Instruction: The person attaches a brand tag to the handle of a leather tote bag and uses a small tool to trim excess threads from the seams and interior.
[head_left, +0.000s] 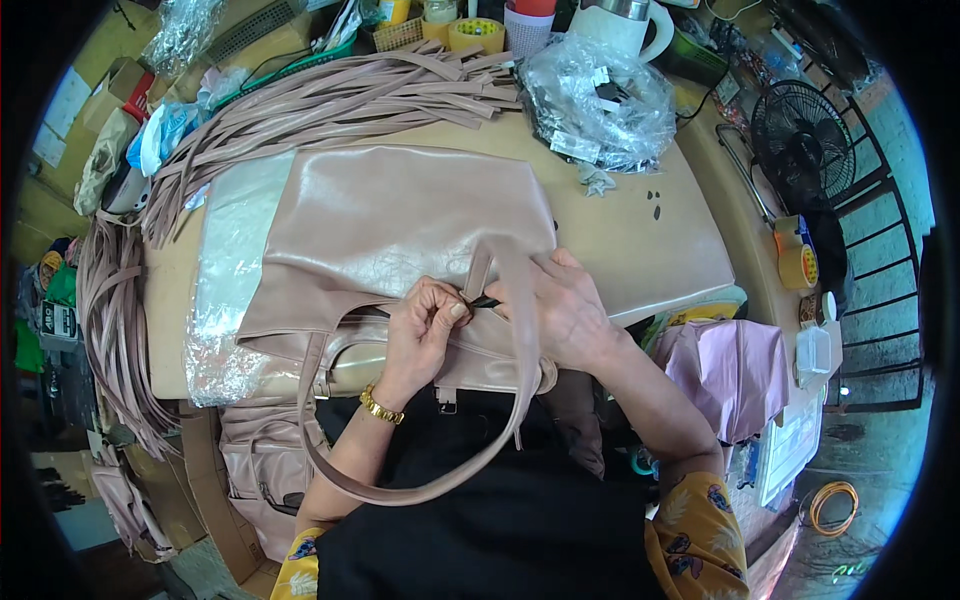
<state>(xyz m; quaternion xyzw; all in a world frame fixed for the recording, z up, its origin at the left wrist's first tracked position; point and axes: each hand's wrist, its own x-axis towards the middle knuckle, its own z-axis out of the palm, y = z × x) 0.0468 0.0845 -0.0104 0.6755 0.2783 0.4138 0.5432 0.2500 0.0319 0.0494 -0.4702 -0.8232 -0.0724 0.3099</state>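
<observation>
A dusty-pink handbag (400, 200) with a smooth, shiny surface lies on the tan work table. Its long handle strap (410, 494) loops toward me, over both my forearms' side of the bag. My left hand (430, 325), a gold bracelet on its wrist, is closed in a pinch at the bag's edge near one strap end. From the other side my right hand (565, 310) closes on the same spot, its fingertips partly hidden behind the strap. Between the fingertips shows a small dark piece (484, 301), too small to name.
Clear plastic sheeting (225, 270) lies under the bag's left side. Bundles of pink straps (330, 100) cover the far left table. A plastic-wrapped bundle (600, 105), a white kettle (625, 25) and tape rolls (477, 35) stand behind. Pink bag pieces (725, 375) hang right; a black fan (803, 140) stands beyond.
</observation>
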